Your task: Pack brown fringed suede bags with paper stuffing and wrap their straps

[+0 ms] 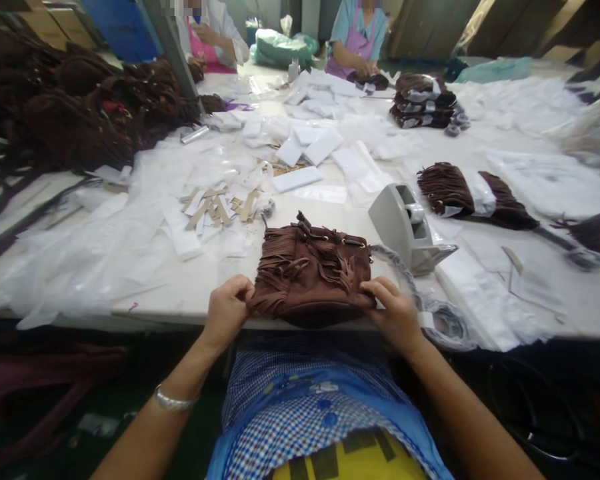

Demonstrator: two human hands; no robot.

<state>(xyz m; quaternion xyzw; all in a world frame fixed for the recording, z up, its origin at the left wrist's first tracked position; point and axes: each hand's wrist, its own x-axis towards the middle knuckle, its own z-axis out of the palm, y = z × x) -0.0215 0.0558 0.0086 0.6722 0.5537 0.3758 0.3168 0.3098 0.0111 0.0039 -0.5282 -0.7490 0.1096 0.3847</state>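
A brown fringed drawstring handbag (325,273) lies at the table's front edge, its bottom toward me and its gathered top away. My left hand (231,303) pinches the bag's lower left corner, by the fringe. On the other side, my right hand (393,310) grips the lower right corner between thumb and fingers. A wrapped strap (397,263) runs from the bag's right side down to a plastic-covered coil (447,325) at the table edge. Just beyond my right hand stands a grey tape dispenser (410,230).
Loose white paper pads (307,147) and tan-and-white strips (215,208) lie beyond the bag. Clear plastic bags (95,247) cover the left. Brown bags are heaped (80,107) far left; wrapped ones (423,100) are stacked at the back right. Two people (355,40) work across the table.
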